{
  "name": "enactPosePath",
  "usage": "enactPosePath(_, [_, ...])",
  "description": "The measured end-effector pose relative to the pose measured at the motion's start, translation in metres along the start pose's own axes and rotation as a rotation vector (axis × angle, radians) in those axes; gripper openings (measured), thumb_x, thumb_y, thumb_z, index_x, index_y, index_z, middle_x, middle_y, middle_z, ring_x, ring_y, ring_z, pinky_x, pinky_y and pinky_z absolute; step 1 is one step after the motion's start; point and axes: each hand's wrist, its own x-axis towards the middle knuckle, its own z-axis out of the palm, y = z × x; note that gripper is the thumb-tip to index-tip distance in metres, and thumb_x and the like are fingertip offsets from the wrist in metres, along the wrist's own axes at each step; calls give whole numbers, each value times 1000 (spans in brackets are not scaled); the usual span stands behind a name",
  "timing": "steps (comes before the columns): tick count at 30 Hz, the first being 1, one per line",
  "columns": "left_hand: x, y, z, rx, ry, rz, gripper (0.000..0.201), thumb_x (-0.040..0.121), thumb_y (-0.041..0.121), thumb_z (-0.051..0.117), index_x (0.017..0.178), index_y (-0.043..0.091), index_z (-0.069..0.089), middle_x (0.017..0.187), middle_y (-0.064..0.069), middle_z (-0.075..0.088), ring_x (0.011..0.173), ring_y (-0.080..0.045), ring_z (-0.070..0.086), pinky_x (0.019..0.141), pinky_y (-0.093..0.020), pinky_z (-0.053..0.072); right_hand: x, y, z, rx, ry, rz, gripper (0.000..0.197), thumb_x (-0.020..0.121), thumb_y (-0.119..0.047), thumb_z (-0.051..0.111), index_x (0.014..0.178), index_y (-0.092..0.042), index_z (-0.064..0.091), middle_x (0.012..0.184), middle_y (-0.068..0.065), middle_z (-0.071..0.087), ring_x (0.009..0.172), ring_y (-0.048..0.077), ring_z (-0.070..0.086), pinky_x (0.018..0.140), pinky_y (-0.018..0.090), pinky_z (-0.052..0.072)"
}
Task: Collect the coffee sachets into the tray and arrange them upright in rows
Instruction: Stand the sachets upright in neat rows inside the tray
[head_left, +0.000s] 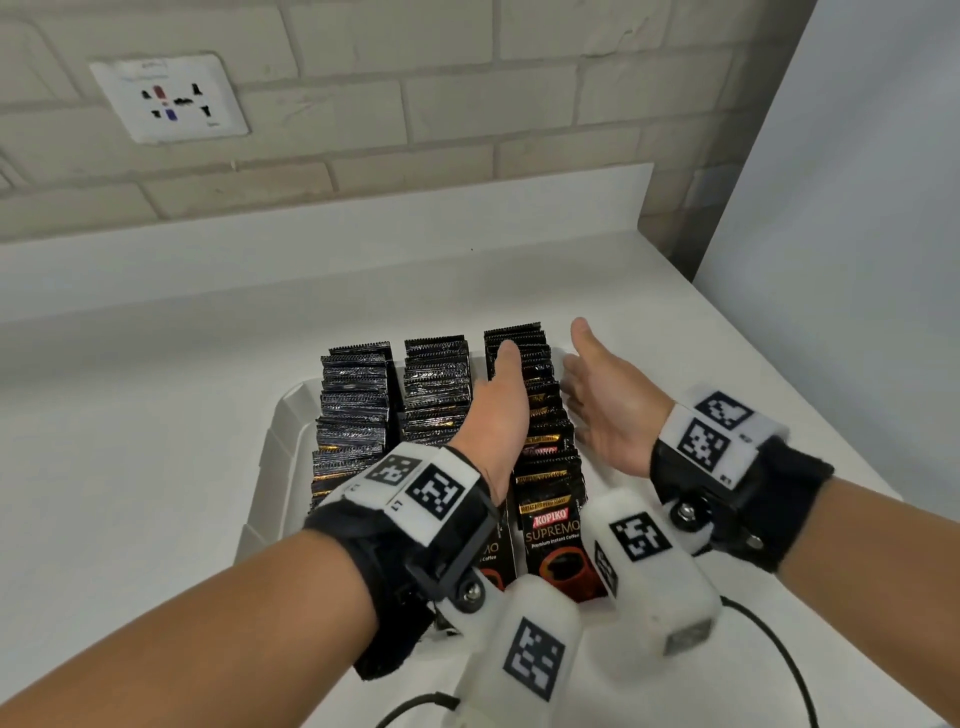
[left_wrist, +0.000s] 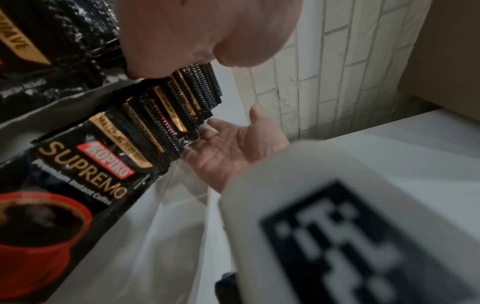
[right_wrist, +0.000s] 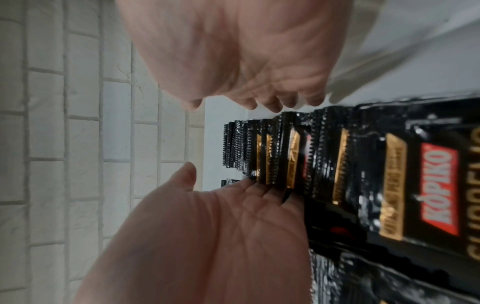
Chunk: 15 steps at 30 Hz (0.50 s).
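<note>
A white tray (head_left: 270, 441) on the counter holds three rows of black Kopiko coffee sachets standing upright: a left row (head_left: 353, 410), a middle row (head_left: 436, 389) and a right row (head_left: 545, 452). My left hand (head_left: 498, 410) lies flat in the gap between the middle and right rows, fingers straight against the right row's left side. My right hand (head_left: 602, 395) is open, palm facing left, fingertips at that row's right side. The right wrist view shows the right row (right_wrist: 337, 164) between the right hand (right_wrist: 246, 51) and left hand (right_wrist: 207, 236). Neither hand holds a sachet.
The white counter (head_left: 130, 415) runs back to a brick wall with a socket plate (head_left: 169, 98). A white panel (head_left: 857, 208) stands close on the right. A black cable (head_left: 779, 649) trails over the counter's near right.
</note>
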Motion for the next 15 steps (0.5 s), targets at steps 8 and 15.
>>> enactPosePath(8, [45, -12, 7, 12, 107, 83, 117, 42, 83, 33, 139, 18, 39, 134, -7, 52, 121, -27, 51, 105, -47, 36, 22, 0, 8, 77, -12, -15, 67, 88, -66, 30, 124, -15, 54, 112, 10, 65, 99, 23, 64, 89, 38, 50])
enactPosePath(15, [13, 12, 4, 9, 119, 49, 108, 54, 76, 32, 143, 15, 33, 137, -8, 49, 123, -27, 49, 108, -47, 33, 35, 7, 12, 88, -29, -47, 72, 79, -71, 36, 122, -18, 57, 112, 10, 67, 100, 26, 66, 93, 43, 49])
